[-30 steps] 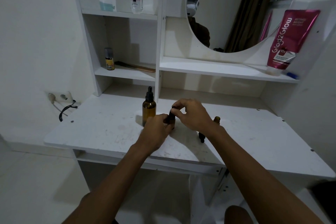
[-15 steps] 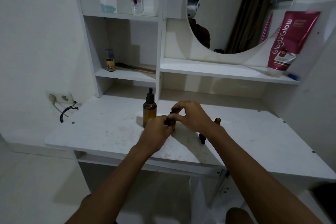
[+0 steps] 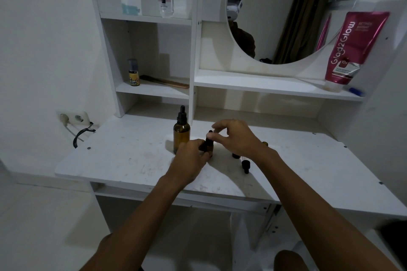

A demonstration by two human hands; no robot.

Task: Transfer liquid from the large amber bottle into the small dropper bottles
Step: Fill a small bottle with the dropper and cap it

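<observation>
view: head, looking down on a white desk with shelves behind it.
large bottle: amber, upright on the desk, black dropper top fitted; stands just left of both hands, in front of the shelf divider.
small bottle: dark, upright on the desk just right of the large bottle; body mostly covered by the left hand.
left hand: fingers curled round the small bottle's body, gripping it low.
cap: black dropper top, seated on the small bottle.
right hand: above and to the right of the small bottle; thumb and a bent finger pinch the cap, forefinger lifted clear.
second bottle: behind the right wrist; only an amber neck shows.
loose dropper: black, lying on the desk beside the right wrist.
top left shelf: perfume bottle and pale jar.
lower left shelf: yellow-labelled bottle and comb.
right shelf: pink tube, cap down, leaning on the back panel.
mirror: round, above the right shelf.
socket: on the wall left of the desk, plug and black cable attached.
</observation>
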